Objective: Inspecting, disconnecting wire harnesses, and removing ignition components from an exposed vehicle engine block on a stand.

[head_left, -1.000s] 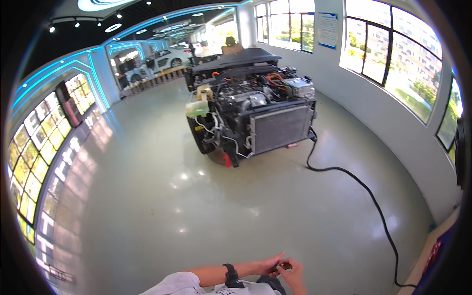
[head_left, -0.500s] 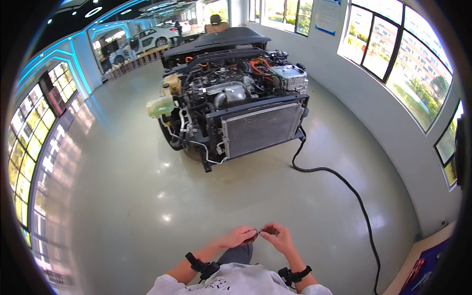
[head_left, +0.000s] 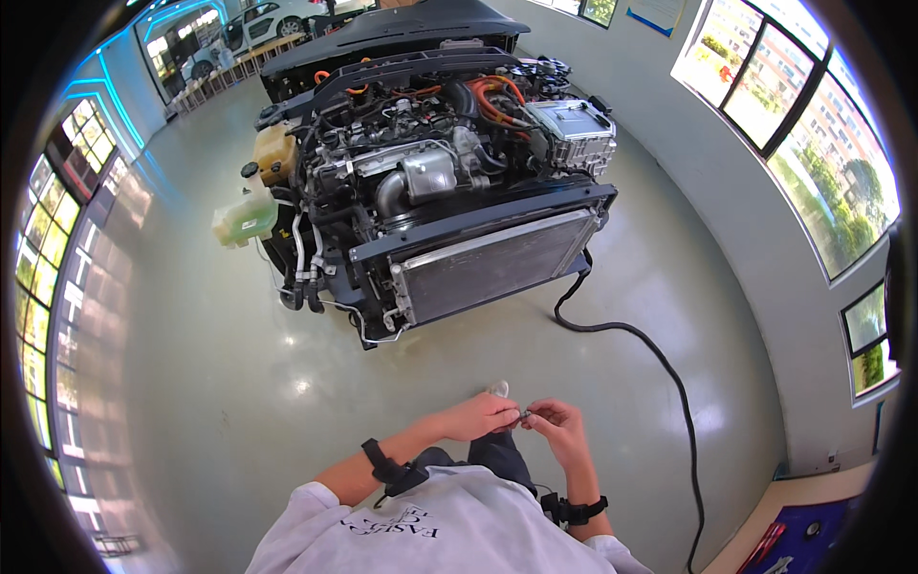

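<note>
My left hand (head_left: 484, 417) and my right hand (head_left: 559, 425) meet in front of my body at the bottom of the view. The fingers of both are pinched together around a small dark piece (head_left: 523, 415); its kind is too small to make out, and the fingertips partly cover it. Ahead of my hands, well out of their touch, stands an open car front end with its engine (head_left: 421, 177) and radiator (head_left: 497, 263) exposed. Orange cables (head_left: 492, 96) run over it, and a silver box (head_left: 572, 124) sits at its right.
A thick black cable (head_left: 660, 359) snakes over the floor from the front end toward the lower right. At the lower right corner is a table (head_left: 755, 536) with a blue tool tray (head_left: 808, 540). A pale green reservoir (head_left: 247, 222) juts out at the front end's left.
The front end looks nearer and larger, and one of my shoes now shows beyond my hands. My hands sit slightly higher and further right, still together at the small piece.
</note>
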A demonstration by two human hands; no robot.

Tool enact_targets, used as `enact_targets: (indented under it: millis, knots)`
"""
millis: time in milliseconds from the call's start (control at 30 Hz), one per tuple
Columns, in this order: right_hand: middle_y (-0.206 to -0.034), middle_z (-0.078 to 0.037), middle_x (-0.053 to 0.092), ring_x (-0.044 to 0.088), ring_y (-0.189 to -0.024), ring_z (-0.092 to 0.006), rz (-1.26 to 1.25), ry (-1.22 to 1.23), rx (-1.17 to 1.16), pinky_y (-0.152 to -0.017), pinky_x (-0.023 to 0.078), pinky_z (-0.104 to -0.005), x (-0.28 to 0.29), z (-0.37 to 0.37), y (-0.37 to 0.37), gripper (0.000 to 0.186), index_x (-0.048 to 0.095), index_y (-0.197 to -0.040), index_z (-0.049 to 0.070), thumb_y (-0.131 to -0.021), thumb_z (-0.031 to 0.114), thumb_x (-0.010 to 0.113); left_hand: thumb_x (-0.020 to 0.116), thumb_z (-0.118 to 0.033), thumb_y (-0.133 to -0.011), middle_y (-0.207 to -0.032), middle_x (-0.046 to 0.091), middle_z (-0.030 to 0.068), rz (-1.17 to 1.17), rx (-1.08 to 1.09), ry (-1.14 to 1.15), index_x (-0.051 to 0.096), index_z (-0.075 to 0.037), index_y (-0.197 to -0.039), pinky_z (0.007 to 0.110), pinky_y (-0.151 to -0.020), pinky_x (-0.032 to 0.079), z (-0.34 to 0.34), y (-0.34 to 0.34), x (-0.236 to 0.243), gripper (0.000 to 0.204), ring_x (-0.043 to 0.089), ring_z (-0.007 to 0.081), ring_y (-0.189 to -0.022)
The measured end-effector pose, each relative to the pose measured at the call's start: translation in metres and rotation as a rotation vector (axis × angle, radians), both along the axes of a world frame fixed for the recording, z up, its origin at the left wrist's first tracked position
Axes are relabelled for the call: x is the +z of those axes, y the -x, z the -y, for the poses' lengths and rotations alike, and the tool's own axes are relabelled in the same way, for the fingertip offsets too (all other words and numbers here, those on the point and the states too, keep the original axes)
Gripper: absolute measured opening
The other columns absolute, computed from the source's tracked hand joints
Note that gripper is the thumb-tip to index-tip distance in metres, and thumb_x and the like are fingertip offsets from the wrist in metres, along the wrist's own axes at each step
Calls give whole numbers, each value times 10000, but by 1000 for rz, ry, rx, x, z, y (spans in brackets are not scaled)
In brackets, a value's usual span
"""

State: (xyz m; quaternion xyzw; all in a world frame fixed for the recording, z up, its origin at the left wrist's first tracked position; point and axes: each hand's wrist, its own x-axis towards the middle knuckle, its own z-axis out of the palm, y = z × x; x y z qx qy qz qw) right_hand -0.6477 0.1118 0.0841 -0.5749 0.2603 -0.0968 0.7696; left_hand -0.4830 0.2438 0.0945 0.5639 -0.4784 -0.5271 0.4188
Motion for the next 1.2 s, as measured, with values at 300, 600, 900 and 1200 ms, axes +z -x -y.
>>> enact_targets:
  millis: [300, 600, 900, 1200]
  knots:
    - [-898, -72, 648, 624, -825, -132, 213, -200, 399, -770, 507, -259, -20, 120, -190, 146, 617, -975, -27, -835, 9, 637, 456, -248, -961, -741, 561, 15, 198, 450, -77, 617, -13, -966, 273, -638, 406, 62, -130, 11, 285, 482, 107, -686]
    - [-856, -7, 636, 580, -789, -72, 133, 199, 523, -706, 492, -233, -1, 185, -325, 151, 647, -939, -13, -807, 42, 695, 535, -184, -920, -726, 568, -6, 273, 1006, 25, 637, -13, -928, 247, -593, 415, 43, -227, -30, 199, 494, 67, -668]
    - [-789, -56, 668, 616, -723, -91, 166, 685, 438, -678, 487, -233, 84, 200, -448, 154, 660, -936, -3, -814, 86, 688, 545, -177, -920, -645, 525, -27, 171, 1008, -31, 642, -17, -962, 223, -555, 388, 67, -351, -25, 192, 461, 49, -600]
    - [-765, -33, 651, 605, -688, -74, 250, 756, 339, -656, 479, -225, 125, 226, -558, 114, 636, -898, -21, -807, 43, 661, 589, -189, -893, -602, 507, -2, 264, 1108, -51, 637, -12, -932, 255, -523, 371, 67, -417, -47, 188, 437, 62, -568]
